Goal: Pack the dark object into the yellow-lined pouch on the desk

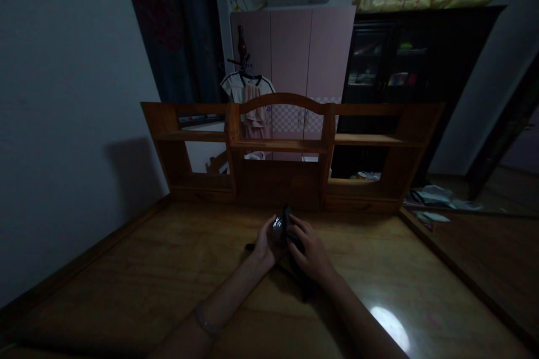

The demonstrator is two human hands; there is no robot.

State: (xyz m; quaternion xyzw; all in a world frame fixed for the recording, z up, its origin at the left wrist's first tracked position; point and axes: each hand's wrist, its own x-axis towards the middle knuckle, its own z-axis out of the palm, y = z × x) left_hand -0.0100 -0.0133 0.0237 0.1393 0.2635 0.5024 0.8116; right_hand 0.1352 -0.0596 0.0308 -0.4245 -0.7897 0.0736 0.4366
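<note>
Both hands meet above the middle of the wooden desk. My left hand (266,244) is closed around the left side of a small black device with a round, shiny silver part (278,226). Against its black side, the bent fingers of my right hand (309,249) press and grip. Dimness hides the device's exact kind. Below the hands, a dark strap-like piece (305,289) hangs or lies by the desktop, and a short dark end (250,247) pokes out left of my left wrist. Whether these belong to the device I cannot tell.
The wooden desktop (168,269) carries a shelf unit (278,146) along its far edge, with a wall (76,123) on the left. A bright light spot (391,325) shines at the lower right. Papers (433,196) lie beyond the right edge.
</note>
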